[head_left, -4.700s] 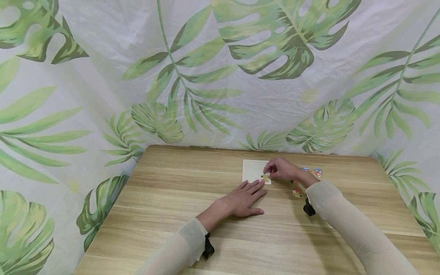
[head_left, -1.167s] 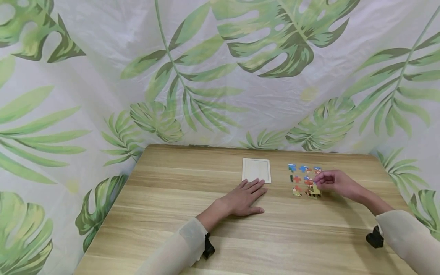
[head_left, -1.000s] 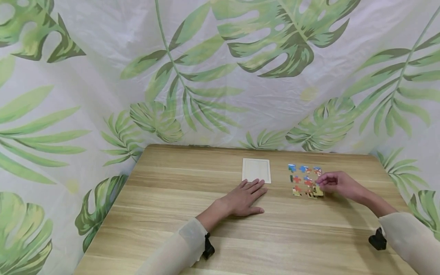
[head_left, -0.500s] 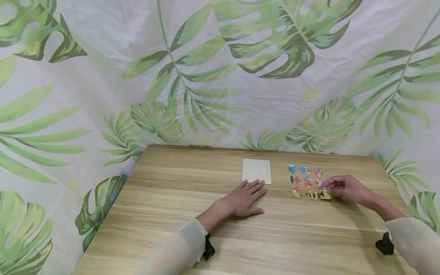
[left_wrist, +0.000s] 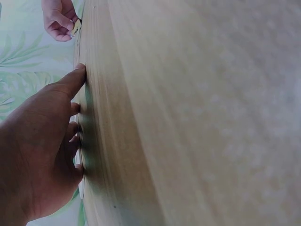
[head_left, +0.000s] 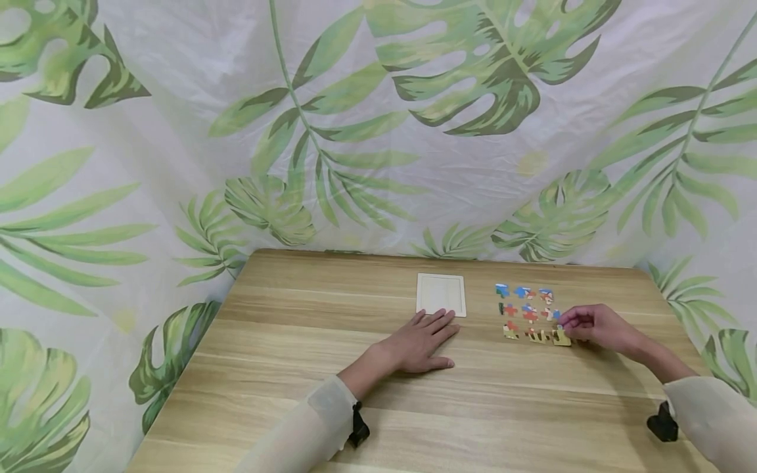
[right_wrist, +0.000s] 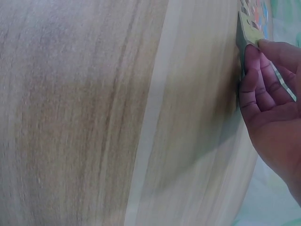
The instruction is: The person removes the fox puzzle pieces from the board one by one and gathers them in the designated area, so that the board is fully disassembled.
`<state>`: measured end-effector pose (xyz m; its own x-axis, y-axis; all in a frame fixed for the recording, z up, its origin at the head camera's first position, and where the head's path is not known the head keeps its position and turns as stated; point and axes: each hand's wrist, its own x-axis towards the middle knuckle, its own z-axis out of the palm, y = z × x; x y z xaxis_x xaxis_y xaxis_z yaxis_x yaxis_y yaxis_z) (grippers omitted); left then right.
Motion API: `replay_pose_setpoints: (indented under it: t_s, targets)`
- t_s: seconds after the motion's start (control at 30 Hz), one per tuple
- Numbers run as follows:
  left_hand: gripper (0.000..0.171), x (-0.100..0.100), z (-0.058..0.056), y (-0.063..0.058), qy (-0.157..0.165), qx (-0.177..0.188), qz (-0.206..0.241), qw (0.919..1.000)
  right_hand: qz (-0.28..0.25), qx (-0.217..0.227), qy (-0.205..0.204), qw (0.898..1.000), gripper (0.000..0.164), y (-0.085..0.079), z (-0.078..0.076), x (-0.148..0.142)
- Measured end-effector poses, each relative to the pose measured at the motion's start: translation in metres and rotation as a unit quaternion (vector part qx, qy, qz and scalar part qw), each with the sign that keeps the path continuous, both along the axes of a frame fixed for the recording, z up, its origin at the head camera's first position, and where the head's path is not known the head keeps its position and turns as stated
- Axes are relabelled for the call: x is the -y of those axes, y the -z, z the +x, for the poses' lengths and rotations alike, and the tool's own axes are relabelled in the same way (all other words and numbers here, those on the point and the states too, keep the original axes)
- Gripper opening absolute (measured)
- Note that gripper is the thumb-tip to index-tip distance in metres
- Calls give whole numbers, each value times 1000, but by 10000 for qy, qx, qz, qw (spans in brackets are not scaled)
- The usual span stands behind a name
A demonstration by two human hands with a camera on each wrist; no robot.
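My right hand [head_left: 603, 326] pinches a yellow jigsaw piece [head_left: 562, 337] between thumb and fingers, at the lower right corner of a group of jigsaw pieces [head_left: 530, 314]. In the right wrist view this yellow piece [right_wrist: 251, 29] looks tilted, one edge raised off the table. The other pieces, blue, red and yellow, lie in loose rows with small gaps. My left hand [head_left: 416, 341] lies flat with fingers spread, its fingertips on the near edge of a pale, square puzzle tray [head_left: 440, 292]. No piece shows in the tray.
The wood-grain table [head_left: 331, 315] reaches back to a leaf-printed cloth [head_left: 355, 131] hanging behind it. A small black wrist camera [head_left: 359, 426] sits at the left cuff, another black camera [head_left: 662, 422] at the right cuff.
My right hand has carried the yellow piece from the tray's lower right corner to the group of pieces, then shifted slightly right with it. The left hand has stayed still.
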<state>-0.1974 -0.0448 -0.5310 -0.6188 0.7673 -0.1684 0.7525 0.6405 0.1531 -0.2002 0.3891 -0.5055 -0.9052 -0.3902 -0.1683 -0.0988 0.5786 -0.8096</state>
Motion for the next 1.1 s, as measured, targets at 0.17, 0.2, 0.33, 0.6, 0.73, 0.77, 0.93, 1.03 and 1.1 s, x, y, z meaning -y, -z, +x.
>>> replay_pose_setpoints:
  t_s: [0.17, 0.2, 0.33, 0.6, 0.73, 0.77, 0.93, 1.03, 1.1]
  targets:
    - [77, 0, -1, 0, 20, -13, 5, 10000, 60, -66, 62, 9999, 20, 3, 0, 0]
    - [77, 0, -1, 0, 20, -7, 7, 10000, 75, -83, 57, 9999, 20, 4, 0, 0]
    - [78, 0, 0, -1, 19, 15, -5, 10000, 174, -202, 20, 9996, 19, 3, 1, 1]
    - [77, 2, -1, -3, 19, 20, 17, 10000, 280, -470, -28, 9985, 18, 2, 1, 2]
    - [77, 3, 0, -4, 12, 56, 29, 10000, 317, -482, -52, 9983, 18, 2, 1, 4]
    - [77, 3, 0, -5, 9, 65, 23, 10000, 328, -490, -27, 9983, 18, 2, 1, 5]
    - [77, 3, 1, -4, 3, 47, -3, 10000, 295, -527, -37, 9982, 17, 1, 2, 5]
    - [77, 3, 1, -4, 23, 14, 47, 10000, 343, -620, 14, 9975, 15, 2, 2, 4]
    - [76, 4, 2, -4, 61, -4, 115, 9999, 462, -697, 108, 9964, 14, 3, 1, 3]
